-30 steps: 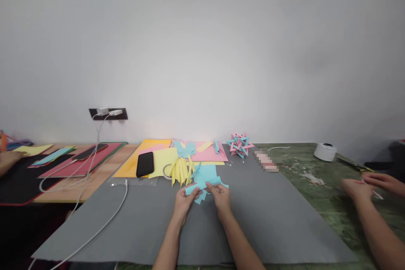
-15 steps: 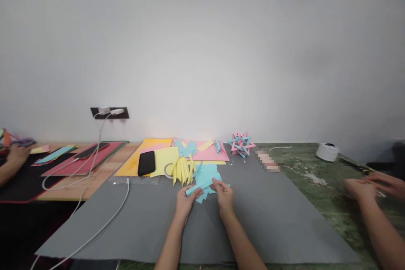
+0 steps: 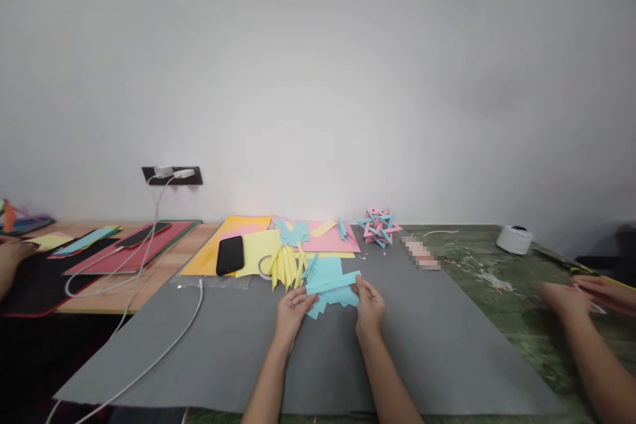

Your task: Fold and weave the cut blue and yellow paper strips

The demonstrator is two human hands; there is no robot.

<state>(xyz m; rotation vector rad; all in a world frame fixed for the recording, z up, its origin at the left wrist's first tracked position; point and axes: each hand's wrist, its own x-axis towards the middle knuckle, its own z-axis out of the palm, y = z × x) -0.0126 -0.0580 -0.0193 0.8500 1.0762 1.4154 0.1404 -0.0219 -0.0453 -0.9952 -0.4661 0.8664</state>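
A narrow folded strip of light blue paper [image 3: 334,283] is stretched between my two hands above the grey mat. My left hand [image 3: 292,315] pinches its left end. The right end sits between the thumb and fingers of my right hand [image 3: 368,308]. Just behind and under the strip lie light blue paper pieces [image 3: 328,267]. Folded yellow strips [image 3: 284,266] fan out to the left of them, over part of a white ring [image 3: 264,267].
A black phone [image 3: 230,256] rests on yellow and orange sheets. Behind stands a pink and blue paper star [image 3: 379,227]. White cables [image 3: 173,344] cross the mat's left side. Other people's hands [image 3: 571,301] work at far right, and another hand [image 3: 12,258] shows at far left.
My right hand has moved right to the strip's end, and the strip lies more level and shows more of its length. The other person's hand at far left has shifted toward the frame's edge.
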